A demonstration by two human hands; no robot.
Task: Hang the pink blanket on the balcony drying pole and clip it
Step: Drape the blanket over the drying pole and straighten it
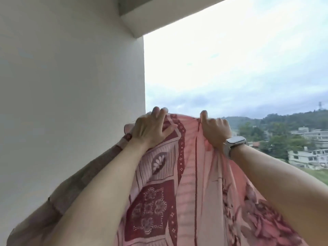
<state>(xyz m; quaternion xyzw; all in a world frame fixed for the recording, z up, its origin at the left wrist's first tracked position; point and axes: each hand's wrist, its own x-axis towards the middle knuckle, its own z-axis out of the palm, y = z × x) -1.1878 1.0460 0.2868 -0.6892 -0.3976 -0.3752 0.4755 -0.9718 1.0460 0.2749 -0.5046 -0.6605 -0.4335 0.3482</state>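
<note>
The pink blanket, patterned with dark red flowers and borders, is lifted high in front of me and hangs down toward the bottom of the view. My left hand grips its top edge on the left, fingers curled over the fabric. My right hand, with a pale watch on the wrist, holds the top edge on the right with fingers curled into the cloth. The drying pole is hidden behind the blanket or out of view. No clip is visible.
A white wall fills the left side, with a ceiling beam overhead. To the right the balcony opens onto sky, wooded hills and buildings far below.
</note>
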